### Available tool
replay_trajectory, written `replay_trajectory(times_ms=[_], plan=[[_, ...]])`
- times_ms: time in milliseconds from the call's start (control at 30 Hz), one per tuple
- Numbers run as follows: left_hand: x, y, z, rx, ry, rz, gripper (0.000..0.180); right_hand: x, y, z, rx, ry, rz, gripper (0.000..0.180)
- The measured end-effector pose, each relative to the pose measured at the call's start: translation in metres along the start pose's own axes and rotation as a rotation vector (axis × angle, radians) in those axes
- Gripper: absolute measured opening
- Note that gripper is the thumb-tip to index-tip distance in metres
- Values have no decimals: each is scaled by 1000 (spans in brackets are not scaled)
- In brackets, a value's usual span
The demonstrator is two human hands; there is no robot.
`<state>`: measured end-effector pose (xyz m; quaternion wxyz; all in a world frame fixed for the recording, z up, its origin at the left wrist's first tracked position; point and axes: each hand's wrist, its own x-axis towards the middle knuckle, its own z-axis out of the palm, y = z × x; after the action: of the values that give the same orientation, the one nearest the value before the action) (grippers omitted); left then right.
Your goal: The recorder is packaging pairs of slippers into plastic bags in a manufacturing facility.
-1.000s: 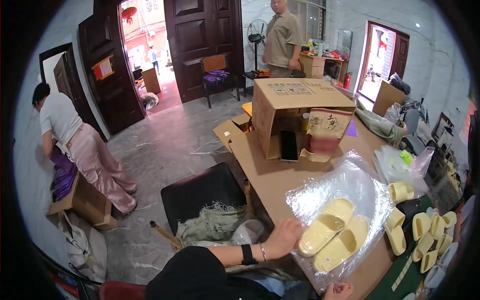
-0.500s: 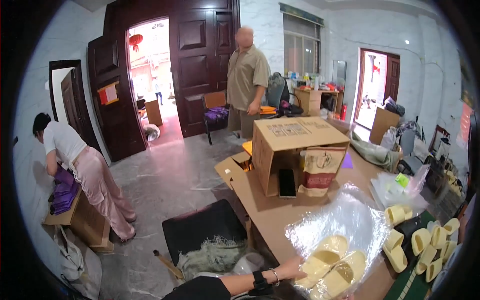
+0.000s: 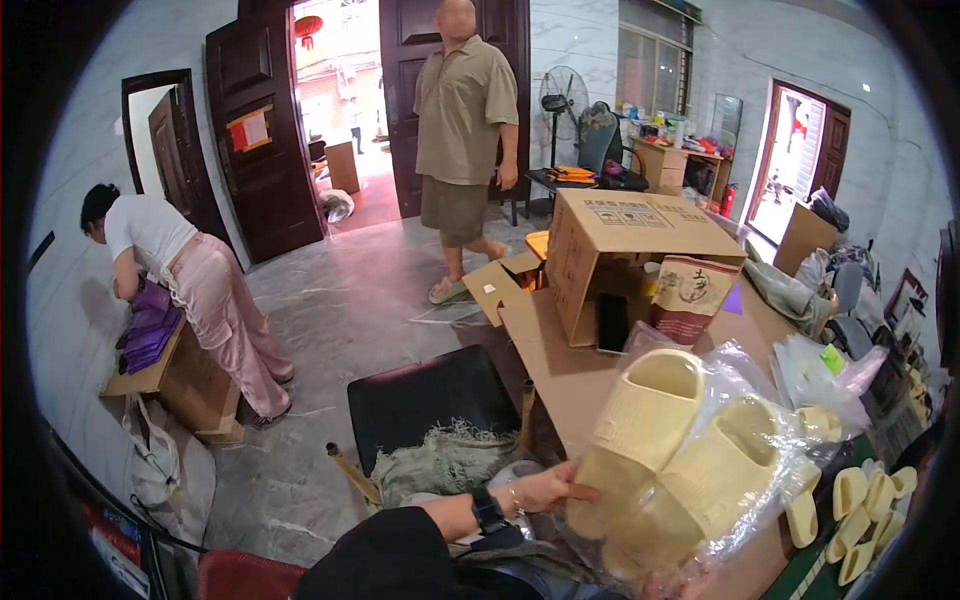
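A pair of pale yellow slide slippers [image 3: 655, 410] lies in a clear plastic bag [image 3: 775, 500], lifted and tilted over the table's near edge. My left hand [image 3: 548, 487] is closed on the bag's left side, the thumb pressed against the slipper there. Low in the picture my right hand [image 3: 682, 582] shows only in part, through and below the plastic, closed at the lower end of the bagged pair. More yellow slippers [image 3: 850, 495] stand in a cluster to the right, on a green surface [image 3: 810, 570].
A cardboard box [image 3: 640, 225] on the brown table [image 3: 560, 375] holds a phone [image 3: 612, 322] and a pouch [image 3: 690, 300]. Clear bags [image 3: 815, 375] lie at the right. A black chair [image 3: 435, 400] stands left. One person [image 3: 465, 120] walks behind; another [image 3: 190, 270] bends over purple bundles [image 3: 150, 330].
The bagged slippers have come up off the table, nearer to me, and my right hand has come into view below them. The standing person has stepped left, and the view has shifted.
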<state>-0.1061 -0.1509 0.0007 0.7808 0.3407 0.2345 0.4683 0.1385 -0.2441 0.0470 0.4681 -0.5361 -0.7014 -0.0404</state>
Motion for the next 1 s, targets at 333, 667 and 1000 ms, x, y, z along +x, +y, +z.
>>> replay_trajectory(times_ms=[333,667,1000], plan=[[-151,63,-144,573,457,-7,43,-4,-37,104,505,-552,-212,24],[-198,71,-182,530,653,-260,50,-34,-2,142,564,-838,-257,36],[-127,16,-215,699,267,-512,56,-119,36,165,21,-1114,-202,25]])
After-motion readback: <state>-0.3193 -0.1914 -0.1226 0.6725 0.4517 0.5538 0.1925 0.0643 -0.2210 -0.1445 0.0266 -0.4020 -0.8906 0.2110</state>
